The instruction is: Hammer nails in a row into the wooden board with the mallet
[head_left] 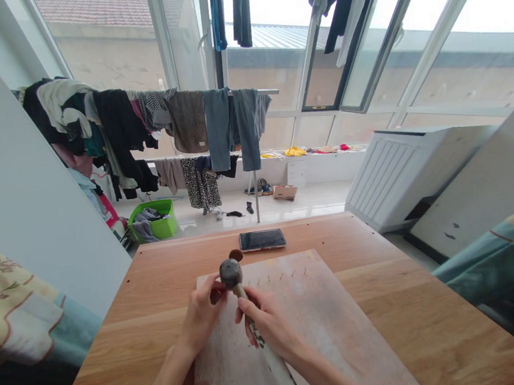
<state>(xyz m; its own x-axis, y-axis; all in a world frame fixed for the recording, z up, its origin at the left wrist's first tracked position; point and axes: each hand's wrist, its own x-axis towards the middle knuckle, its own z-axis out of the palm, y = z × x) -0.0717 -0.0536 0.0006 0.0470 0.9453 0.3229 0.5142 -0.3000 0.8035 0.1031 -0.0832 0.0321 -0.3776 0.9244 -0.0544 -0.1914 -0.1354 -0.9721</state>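
My right hand (270,321) is wrapped round the worn, pale handle of a hammer (231,273), gripping it close below the dark round head. The handle's far end points back toward me. Beside the hammer head, my left hand (202,316) has its thumb and fingers pinched together at the far left part of a board (320,333). Whatever those fingertips hold is hidden by the hammer head. Several thin nails (281,275) stand in a row near the board's far edge, to the right of the hammer, some slightly tilted.
The board lies on a wooden table (138,327). Beyond it are a phone (262,240) and a small brown round object (235,255). Clothes (190,123) hang on a rack past the table, with a green basket (165,225) on the floor. Curtains (25,302) flank both sides.
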